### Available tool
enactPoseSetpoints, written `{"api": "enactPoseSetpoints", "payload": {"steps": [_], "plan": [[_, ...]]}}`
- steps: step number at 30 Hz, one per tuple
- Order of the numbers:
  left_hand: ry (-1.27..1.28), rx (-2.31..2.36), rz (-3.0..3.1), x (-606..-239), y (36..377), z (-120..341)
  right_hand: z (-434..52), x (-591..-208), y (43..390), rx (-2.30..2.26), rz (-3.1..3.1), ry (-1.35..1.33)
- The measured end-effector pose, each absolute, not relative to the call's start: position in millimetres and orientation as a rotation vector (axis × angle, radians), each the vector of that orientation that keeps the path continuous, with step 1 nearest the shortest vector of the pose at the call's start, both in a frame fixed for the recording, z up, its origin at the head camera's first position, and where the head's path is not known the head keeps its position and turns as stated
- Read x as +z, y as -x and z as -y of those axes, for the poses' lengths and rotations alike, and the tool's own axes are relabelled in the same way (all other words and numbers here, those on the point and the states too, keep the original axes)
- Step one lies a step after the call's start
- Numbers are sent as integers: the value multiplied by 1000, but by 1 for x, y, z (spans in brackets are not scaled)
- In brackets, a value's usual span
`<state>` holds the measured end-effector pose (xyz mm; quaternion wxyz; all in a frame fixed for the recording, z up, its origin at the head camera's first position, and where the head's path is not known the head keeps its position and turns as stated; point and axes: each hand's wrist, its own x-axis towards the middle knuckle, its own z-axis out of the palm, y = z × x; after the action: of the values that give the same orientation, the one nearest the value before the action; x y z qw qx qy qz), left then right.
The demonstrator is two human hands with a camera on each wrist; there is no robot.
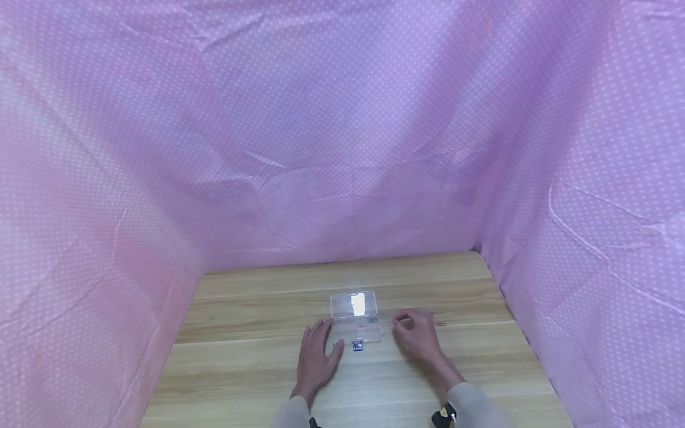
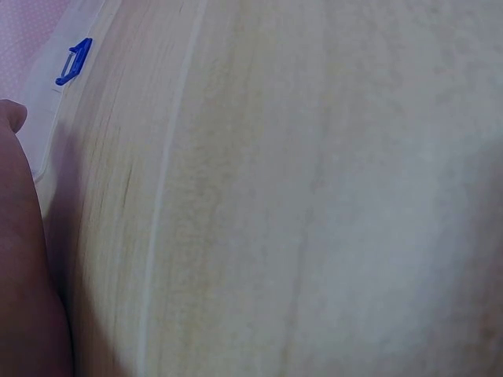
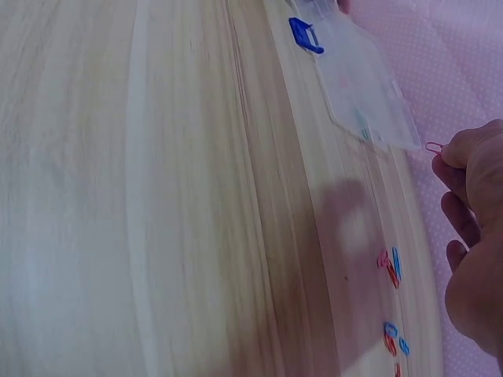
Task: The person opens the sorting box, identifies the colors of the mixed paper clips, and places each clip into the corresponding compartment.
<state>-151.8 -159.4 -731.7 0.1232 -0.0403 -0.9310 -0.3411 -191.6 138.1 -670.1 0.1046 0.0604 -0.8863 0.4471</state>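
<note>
A clear plastic box lies on the table with its lid folded back and its blue latch facing me. Green and pink bits show inside it, too small in the head view to make out fully. Against its left side rests my left hand, fingers extended and thumb at the front corner. My right hand, just right of the box, pinches a pink paper clip between thumb and forefinger. The clip points toward the box's right end in the right wrist view.
Several coloured paper clips lie in loose groups on the wooden table, to the right of the box and partly behind my right hand. Pink dotted cloth walls the table at the back and both sides.
</note>
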Motion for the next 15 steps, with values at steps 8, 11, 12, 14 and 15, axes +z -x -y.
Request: {"api": "enactPoseSetpoints", "payload": {"steps": [8,11,12,14,15], "plan": [[99,-999,2726,-731,151,158,-122,-674,193,1271,2596,-260],[88,-990,2734,-732,151,158,-115,-675,194,1278,2604,-277],[85,-986,2733,-732,151,158,-113,-674,194,1300,2613,-272],[83,-977,2727,-733,150,158,-109,-673,194,1335,2627,-272],[84,-973,2722,-733,150,158,-106,-672,194,1351,2630,-276]]}}
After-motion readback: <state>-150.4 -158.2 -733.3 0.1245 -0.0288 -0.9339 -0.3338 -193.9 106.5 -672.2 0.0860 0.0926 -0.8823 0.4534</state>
